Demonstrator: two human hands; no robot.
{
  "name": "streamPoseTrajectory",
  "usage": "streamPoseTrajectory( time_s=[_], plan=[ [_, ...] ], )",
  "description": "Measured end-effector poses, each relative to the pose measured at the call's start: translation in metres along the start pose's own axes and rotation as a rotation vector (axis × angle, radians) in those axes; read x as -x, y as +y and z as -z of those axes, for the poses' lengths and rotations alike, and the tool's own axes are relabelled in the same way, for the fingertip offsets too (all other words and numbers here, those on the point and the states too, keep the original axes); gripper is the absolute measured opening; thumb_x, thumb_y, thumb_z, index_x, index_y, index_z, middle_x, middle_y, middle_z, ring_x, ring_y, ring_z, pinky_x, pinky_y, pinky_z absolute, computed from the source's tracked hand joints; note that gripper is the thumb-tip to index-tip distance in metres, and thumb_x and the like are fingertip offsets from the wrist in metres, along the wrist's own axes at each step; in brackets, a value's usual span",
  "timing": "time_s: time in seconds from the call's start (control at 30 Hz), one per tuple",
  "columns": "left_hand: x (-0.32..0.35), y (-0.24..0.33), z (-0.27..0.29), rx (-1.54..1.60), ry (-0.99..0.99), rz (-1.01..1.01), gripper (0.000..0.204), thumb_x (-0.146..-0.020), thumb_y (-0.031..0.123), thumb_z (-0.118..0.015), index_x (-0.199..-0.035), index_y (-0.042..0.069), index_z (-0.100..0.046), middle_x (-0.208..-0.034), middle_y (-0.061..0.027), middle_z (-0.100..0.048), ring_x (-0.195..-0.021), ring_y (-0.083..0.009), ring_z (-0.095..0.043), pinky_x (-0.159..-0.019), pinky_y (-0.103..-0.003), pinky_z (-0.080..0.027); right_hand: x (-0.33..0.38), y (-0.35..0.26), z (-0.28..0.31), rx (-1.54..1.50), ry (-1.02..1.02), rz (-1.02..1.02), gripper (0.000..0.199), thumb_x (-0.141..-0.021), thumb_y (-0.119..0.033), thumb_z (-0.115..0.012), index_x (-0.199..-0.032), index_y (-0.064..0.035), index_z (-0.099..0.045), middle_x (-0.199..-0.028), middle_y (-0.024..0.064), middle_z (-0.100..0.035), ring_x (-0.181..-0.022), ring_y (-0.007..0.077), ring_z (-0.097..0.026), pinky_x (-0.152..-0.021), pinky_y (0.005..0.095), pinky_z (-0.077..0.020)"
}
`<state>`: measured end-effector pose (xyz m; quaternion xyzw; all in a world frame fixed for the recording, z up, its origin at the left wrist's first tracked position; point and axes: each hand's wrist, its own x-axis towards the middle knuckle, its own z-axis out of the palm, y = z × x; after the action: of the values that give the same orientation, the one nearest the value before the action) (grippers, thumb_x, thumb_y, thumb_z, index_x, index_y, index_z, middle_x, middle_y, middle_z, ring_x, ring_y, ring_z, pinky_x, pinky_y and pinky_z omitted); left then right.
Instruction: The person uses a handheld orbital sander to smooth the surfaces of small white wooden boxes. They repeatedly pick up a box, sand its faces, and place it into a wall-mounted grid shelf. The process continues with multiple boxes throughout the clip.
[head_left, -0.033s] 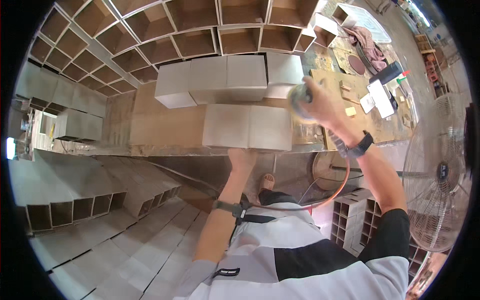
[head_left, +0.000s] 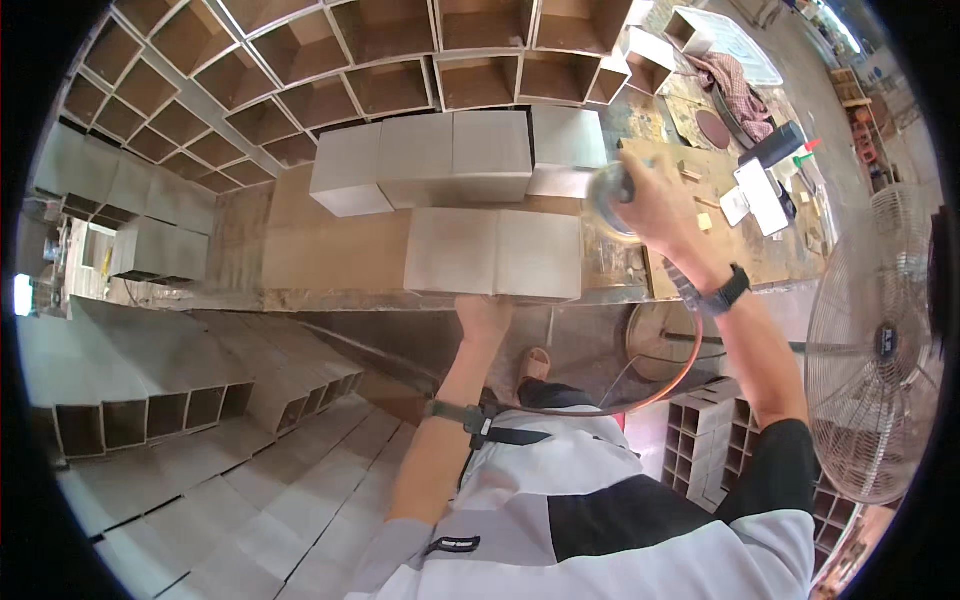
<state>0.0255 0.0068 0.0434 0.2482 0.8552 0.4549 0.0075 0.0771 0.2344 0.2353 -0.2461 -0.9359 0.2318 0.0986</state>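
Closest to you, your left hand [head_left: 484, 318] is bracing the near side of two pale boxes [head_left: 490, 250], which are sitting side by side at the front edge of the worktop [head_left: 240, 245]. The fingertips are hiding behind the boxes, so I can't tell if they're gripping or just pushing. Either way, I'd be pressing enough that the pair isn't skating around. The orange hose [head_left: 685, 365] is drooping past the edge on your right, so I'd be checking it isn't snagging. Your right hand [head_left: 650, 205] is wrapping around a blurry round power tool [head_left: 606, 200], a sander I'm guessing, just beside the pair's right end; can't tell if it's touching anything. If you're running it over those tops, I'd be holding it flat and going easy near corners. Further back, a row of pale boxes [head_left: 455, 155] is standing close, so mind you're not bumping it.
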Motion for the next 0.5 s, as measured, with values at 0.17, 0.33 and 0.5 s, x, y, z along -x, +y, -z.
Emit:
streamPoseTrajectory(
  time_s=[0.17, 0.33, 0.5],
  plan=[
    [0.0, 0.013, 0.006, 0.009, 0.107, 0.045, 0.025, -0.084, 0.007, -0.065, -0.108, 0.0, -0.066, -0.101, -0.0242, -0.066, -0.096, -0.0441, -0.062, -0.083, -0.046, -0.05, 0.066, 0.066, -0.001, -0.151, 0.359, -0.018, 0.057, -0.082, -0.017, -0.071, -0.135, -0.0059, -0.052, -0.115, 0.0171, -0.06, -0.099, 0.0264, -0.062, -0.09, 0.0366, -0.049],
    [0.007, 0.019, 0.017, -0.139, 0.042, 0.13, 0.024, -0.08, 0.006, -0.068, -0.102, -0.004, -0.065, -0.096, -0.0263, -0.065, -0.092, -0.0456, -0.061, -0.08, -0.047, -0.05, 0.136, 0.07, -0.016, -0.899, 0.578, -0.432, 0.055, -0.084, -0.008, -0.069, -0.136, -0.0047, -0.05, -0.126, 0.0105, -0.053, -0.115, 0.0212, -0.052, -0.099, 0.0341, -0.0424],
    [0.005, 0.041, 0.034, 0.553, 0.22, 0.415, 0.029, -0.083, 0.004, -0.066, -0.112, -0.001, -0.064, -0.112, -0.0193, -0.065, -0.095, -0.0388, -0.063, -0.082, -0.044, -0.051, 0.165, 0.097, -0.029, -1.0, 0.601, -0.572, 0.05, -0.088, -0.005, -0.065, -0.136, -0.0052, -0.05, -0.128, 0.011, -0.053, -0.113, 0.0194, -0.051, -0.099, 0.032, -0.0423]
  ],
)
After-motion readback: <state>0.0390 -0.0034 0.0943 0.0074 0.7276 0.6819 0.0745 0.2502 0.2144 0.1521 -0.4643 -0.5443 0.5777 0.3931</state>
